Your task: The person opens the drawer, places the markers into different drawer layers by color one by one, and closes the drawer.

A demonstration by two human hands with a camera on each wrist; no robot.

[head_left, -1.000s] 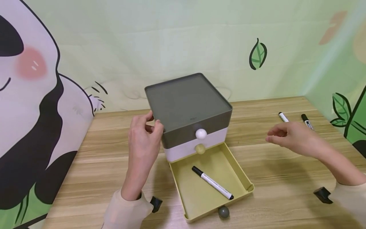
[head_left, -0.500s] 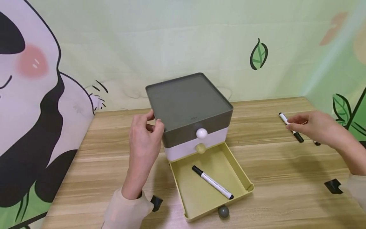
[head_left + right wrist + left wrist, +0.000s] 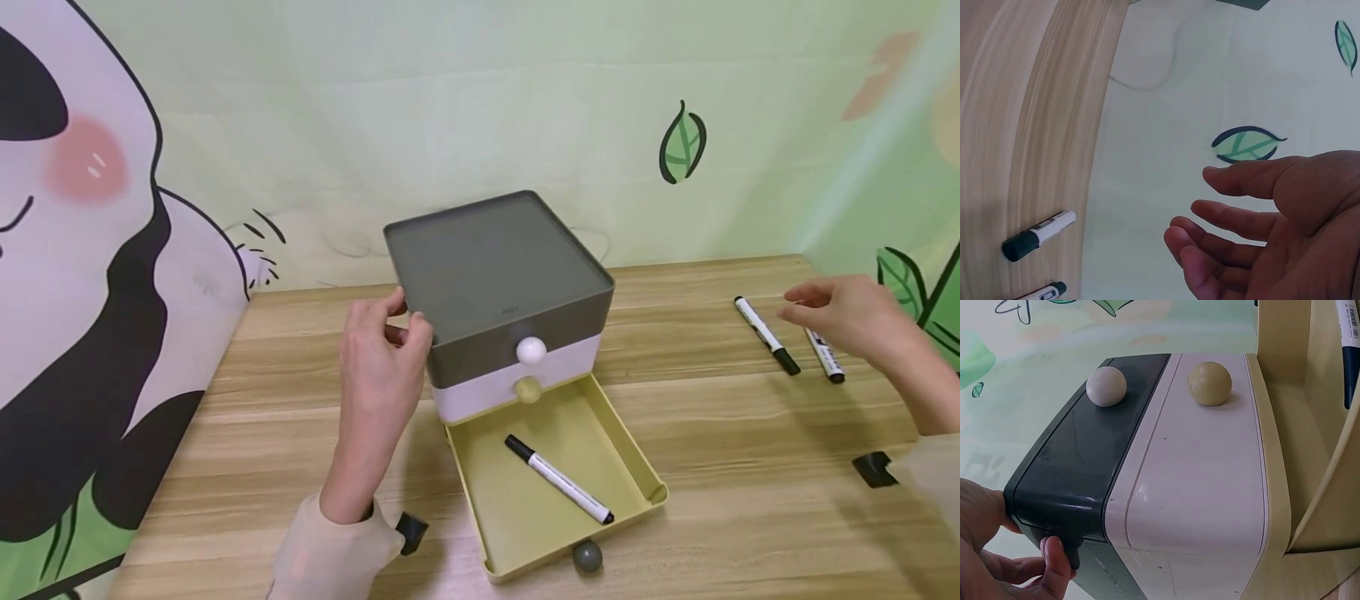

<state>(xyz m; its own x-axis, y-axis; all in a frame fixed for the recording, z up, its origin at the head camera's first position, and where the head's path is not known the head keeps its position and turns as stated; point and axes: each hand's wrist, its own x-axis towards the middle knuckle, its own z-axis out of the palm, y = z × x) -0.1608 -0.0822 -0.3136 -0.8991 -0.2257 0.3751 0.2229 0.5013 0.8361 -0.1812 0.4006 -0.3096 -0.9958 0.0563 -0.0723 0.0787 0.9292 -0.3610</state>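
A small stacked drawer unit (image 3: pixel 498 267) stands on the table, dark grey on top, white in the middle, yellow below. Its yellow bottom drawer (image 3: pixel 495 517) is pulled out, and a white marker (image 3: pixel 562 481) with a black cap lies inside. My left hand (image 3: pixel 378 358) grips the unit's top left edge; in the left wrist view the thumb and curled fingers (image 3: pixel 1057 565) bracket the grey corner. Over the table at the right, my right hand (image 3: pixel 847 312) hovers with relaxed, parted fingers, holding nothing. Two more markers lie below it, one left (image 3: pixel 767 335) and one partly covered by the hand (image 3: pixel 828 360).
Round knobs sit on the drawer fronts: white (image 3: pixel 531 350), yellow (image 3: pixel 528 389) and dark grey (image 3: pixel 587 556) on the pulled-out drawer. Behind the wooden table (image 3: pixel 300 433) hangs a green cloth backdrop (image 3: pixel 480 125) with a panda and leaves, close at the table's back edge.
My right hand has moved right and away from the unit, passing over the markers, which now show more fully. The left hand keeps its grip on the unit's edge; the drawer stays out.
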